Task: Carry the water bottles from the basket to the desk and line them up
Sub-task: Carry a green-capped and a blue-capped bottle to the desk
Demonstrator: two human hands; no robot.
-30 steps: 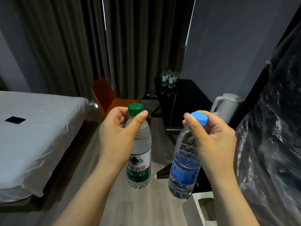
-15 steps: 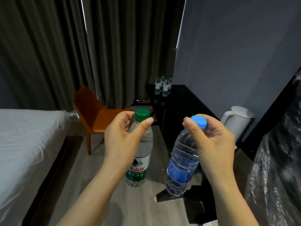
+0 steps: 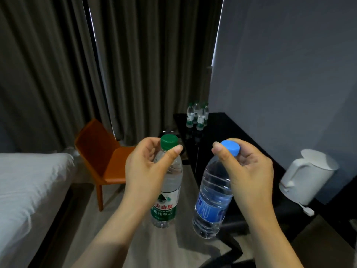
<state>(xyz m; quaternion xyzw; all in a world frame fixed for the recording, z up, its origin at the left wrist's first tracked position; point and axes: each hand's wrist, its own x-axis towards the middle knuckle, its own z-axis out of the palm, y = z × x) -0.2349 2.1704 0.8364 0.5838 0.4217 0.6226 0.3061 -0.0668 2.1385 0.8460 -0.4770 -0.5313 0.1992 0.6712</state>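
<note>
Two bottles hang in our grip above the floor: our left hand (image 3: pixel 146 167) pinches the green-capped bottle (image 3: pixel 168 190) at its neck, our right hand (image 3: pixel 249 175) the blue-capped bottle (image 3: pixel 212 200), tilted. Ahead, on the black desk (image 3: pixel 231 132), stand perhaps four more bottles (image 3: pixel 198 117), clustered near the curtain (image 3: pixel 150 64); the white kettle (image 3: pixel 307 176) sits nearer.

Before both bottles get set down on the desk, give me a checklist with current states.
1. Left hand grips green-cap bottle at the neck: ok.
2. Right hand grips blue-cap bottle at the cap: ok.
3. Both caps on: ok.
4. Free space on desk beside the bottles there: ok.
5. Kettle off the path: cannot tell.
</note>
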